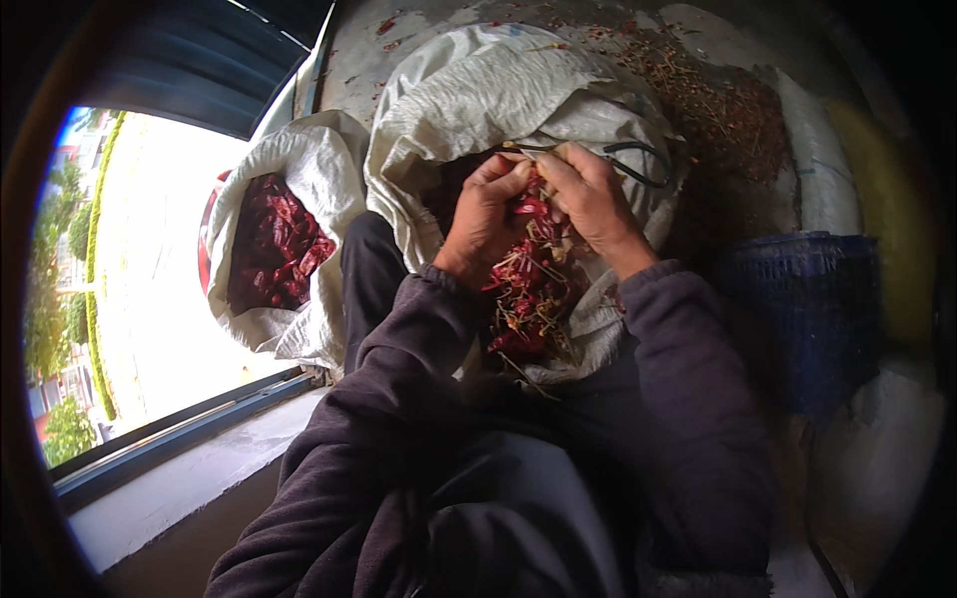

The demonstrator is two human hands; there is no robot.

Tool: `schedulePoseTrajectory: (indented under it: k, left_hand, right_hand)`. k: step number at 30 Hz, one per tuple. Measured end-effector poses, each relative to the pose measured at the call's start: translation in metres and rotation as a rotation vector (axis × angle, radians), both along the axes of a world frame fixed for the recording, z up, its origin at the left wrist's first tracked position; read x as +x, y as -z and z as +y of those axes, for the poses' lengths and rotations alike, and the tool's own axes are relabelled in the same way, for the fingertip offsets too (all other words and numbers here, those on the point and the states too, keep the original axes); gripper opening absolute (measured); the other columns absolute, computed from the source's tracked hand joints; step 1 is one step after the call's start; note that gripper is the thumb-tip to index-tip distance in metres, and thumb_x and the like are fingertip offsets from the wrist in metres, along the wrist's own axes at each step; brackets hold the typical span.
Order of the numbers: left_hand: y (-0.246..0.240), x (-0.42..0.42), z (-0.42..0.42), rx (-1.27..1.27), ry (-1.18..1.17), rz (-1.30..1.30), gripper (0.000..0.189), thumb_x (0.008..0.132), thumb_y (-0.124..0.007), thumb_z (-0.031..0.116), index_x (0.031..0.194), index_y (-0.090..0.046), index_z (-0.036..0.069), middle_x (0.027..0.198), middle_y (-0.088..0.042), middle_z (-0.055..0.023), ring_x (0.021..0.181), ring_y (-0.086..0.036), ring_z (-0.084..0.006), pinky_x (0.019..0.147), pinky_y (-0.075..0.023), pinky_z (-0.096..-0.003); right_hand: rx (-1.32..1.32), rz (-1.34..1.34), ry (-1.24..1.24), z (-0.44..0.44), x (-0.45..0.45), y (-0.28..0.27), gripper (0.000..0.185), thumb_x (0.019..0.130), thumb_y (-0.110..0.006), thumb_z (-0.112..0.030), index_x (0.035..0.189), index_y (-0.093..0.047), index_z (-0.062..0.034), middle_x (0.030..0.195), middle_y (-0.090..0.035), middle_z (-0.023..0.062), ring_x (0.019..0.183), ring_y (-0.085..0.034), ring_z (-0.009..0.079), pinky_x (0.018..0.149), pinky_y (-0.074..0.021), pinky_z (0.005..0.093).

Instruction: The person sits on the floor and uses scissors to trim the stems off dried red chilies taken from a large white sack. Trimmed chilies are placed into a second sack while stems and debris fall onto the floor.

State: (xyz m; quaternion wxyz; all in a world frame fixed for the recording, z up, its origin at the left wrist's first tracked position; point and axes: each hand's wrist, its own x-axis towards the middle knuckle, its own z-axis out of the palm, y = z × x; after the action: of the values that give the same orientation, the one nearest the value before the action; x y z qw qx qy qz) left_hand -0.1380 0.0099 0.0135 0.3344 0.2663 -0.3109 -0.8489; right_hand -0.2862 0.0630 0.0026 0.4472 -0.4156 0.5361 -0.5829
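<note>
My left hand (482,209) and my right hand (592,200) meet over the mouth of a large white woven sack (516,86). Their thumbs and fingertips pinch close together at the top of a dried red chili pepper (531,206); the fingers partly hide it. Below them lies a heap of dried chilies and pale stems (529,299). More dark red chilies sit in shadow inside the sack, behind my left hand. A thin black loop (649,166), its kind unclear, rests against the sack just past my right hand.
To the left, a smaller woven sack (329,153) holds glossy dried red chilies (277,239), beside an opening with a metal sill (194,426). Stems and chili scraps (718,112) litter the concrete floor. A blue plastic crate (804,314) stands at right, near another white sack (819,157).
</note>
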Motion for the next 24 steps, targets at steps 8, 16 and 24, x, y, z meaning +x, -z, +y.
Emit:
schedulePoseTrajectory:
  k: [8, 16, 24]
  left_hand:
    - [0.014, -0.010, -0.004, 0.099, -0.121, 0.060, 0.009, 0.099, -0.058, 0.010, 0.105, -0.062, 0.005, 0.082, -0.061, -0.0025, 0.060, -0.050, -0.0085, 0.048, -0.0355, -0.0208]
    - [-0.009, -0.036, -0.015, 0.033, -0.199, -0.109, 0.006, 0.099, -0.056, 0.006, 0.098, -0.061, 0.004, 0.081, -0.059, 0.0004, 0.063, -0.049, -0.0078, 0.051, -0.0337, -0.0215]
    - [-0.014, -0.031, 0.004, -0.407, -0.149, -0.260, 0.034, 0.100, -0.064, 0.016, 0.128, -0.057, -0.002, 0.105, -0.066, -0.0050, 0.086, -0.063, -0.0099, 0.073, -0.0564, -0.0263]
  right_hand:
    - [-0.154, 0.254, 0.128, -0.006, 0.008, -0.005, 0.015, 0.099, -0.061, -0.019, 0.095, -0.061, -0.0049, 0.074, -0.059, 0.0024, 0.057, -0.055, 0.0167, 0.053, -0.0442, 0.0311]
    - [-0.367, 0.633, 0.345, -0.012, 0.001, -0.015, 0.017, 0.097, -0.063, -0.016, 0.088, -0.060, -0.0019, 0.072, -0.064, 0.0149, 0.063, -0.063, 0.0309, 0.059, -0.0487, 0.0401]
    - [-0.009, -0.030, 0.272, -0.013, -0.004, -0.004, 0.028, 0.098, -0.064, -0.025, 0.081, -0.061, -0.0030, 0.070, -0.053, -0.0048, 0.056, -0.042, 0.0046, 0.049, -0.0359, 0.0251]
